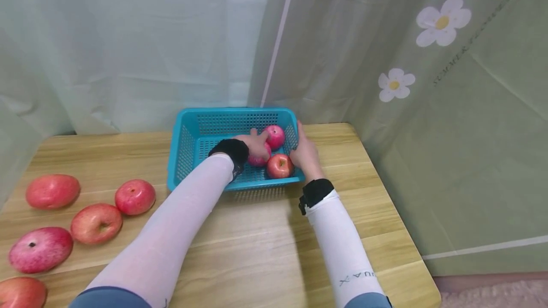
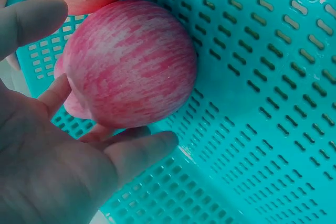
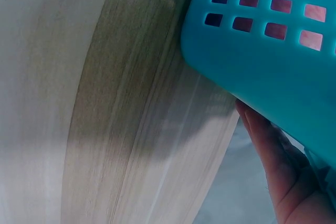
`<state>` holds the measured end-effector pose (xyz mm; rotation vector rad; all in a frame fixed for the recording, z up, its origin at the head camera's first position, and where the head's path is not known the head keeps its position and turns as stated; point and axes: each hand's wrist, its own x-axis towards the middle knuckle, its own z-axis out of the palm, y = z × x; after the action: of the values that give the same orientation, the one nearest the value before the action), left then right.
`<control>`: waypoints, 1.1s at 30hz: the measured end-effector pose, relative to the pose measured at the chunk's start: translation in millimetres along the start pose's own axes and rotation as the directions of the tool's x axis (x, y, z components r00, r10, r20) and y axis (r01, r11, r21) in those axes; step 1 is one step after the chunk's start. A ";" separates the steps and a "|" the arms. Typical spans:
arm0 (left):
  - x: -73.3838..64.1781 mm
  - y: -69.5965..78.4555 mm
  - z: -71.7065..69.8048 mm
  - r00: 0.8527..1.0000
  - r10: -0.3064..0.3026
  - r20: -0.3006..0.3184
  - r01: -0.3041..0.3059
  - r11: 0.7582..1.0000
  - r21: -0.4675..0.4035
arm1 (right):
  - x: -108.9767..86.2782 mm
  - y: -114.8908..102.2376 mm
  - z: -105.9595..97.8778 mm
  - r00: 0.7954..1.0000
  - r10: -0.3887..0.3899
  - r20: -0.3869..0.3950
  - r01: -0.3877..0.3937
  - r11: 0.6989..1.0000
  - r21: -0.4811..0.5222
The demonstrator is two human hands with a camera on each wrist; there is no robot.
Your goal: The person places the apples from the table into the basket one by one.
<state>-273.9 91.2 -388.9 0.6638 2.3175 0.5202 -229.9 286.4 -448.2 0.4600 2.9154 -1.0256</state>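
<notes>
A blue plastic basket (image 1: pixel 184 156) holds three red apples at its right end. My left hand (image 1: pixel 253 144) is inside it, over a pink-striped apple (image 2: pixel 131 64). The left wrist view shows the fingers spread beside that apple, some touching its side, while the thumb stands apart from it. A second apple (image 1: pixel 275 137) lies behind, and a third apple (image 1: pixel 280 166) sits nearer the front right corner. My right hand (image 1: pixel 308 156) grips the basket's right rim, thumb toward the inside. In the right wrist view its fingers (image 3: pixel 268 150) lie against the outer wall, partly hidden.
Several more apples lie on the wooden table (image 1: pixel 257 260) at the left, among them a round apple (image 1: pixel 135 197) near the basket and a striped apple (image 1: pixel 41 249). A pale curtain (image 1: pixel 150 46) hangs directly behind the basket; flowered cloth (image 1: pixel 479 156) borders the right side.
</notes>
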 end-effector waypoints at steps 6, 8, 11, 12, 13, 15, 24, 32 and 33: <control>-9.9 -2.3 -12.0 1.000 0.000 0.012 -0.001 1.000 0.017 | 3.9 -1.6 2.0 1.000 -0.010 0.010 0.010 1.000 0.008; -11.1 -5.9 -15.9 1.000 0.006 0.006 -0.006 1.000 0.024 | 5.4 -1.4 2.4 1.000 -0.016 0.006 0.016 1.000 0.006; -13.2 -12.0 -20.9 1.000 0.022 -0.019 -0.022 0.999 0.026 | 7.4 -1.4 2.6 1.000 -0.021 0.006 0.021 1.000 0.011; -13.6 -14.0 -22.2 0.999 0.029 -0.027 -0.028 0.999 0.021 | 8.0 -1.6 2.5 1.000 -0.023 0.009 0.023 1.000 0.013; -14.0 -15.8 -23.2 0.999 0.031 -0.034 -0.030 0.999 0.015 | 8.8 -1.6 2.5 1.000 -0.025 0.011 0.025 1.000 0.015; -15.5 -18.3 -25.5 0.998 0.039 -0.040 -0.039 0.999 -0.001 | 10.1 -1.7 2.1 0.999 -0.030 0.015 0.030 0.999 0.015; -27.5 -25.0 -34.6 0.984 0.163 -0.075 -0.168 0.984 -0.062 | 15.9 1.6 -1.8 0.999 -0.047 0.025 0.047 0.999 -0.005; -65.6 -29.5 -36.3 0.951 0.252 -0.177 -0.267 0.961 -0.066 | 20.3 2.3 -7.5 0.997 -0.075 0.027 0.076 0.996 -0.040; -70.7 -31.4 -35.4 0.946 0.260 -0.192 -0.274 0.960 -0.051 | 20.5 2.6 -8.2 0.997 -0.073 0.029 0.074 0.997 -0.036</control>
<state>-262.2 18.6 -346.1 0.9342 2.3758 0.8229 -248.0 298.8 -445.6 0.3367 2.9414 -0.9756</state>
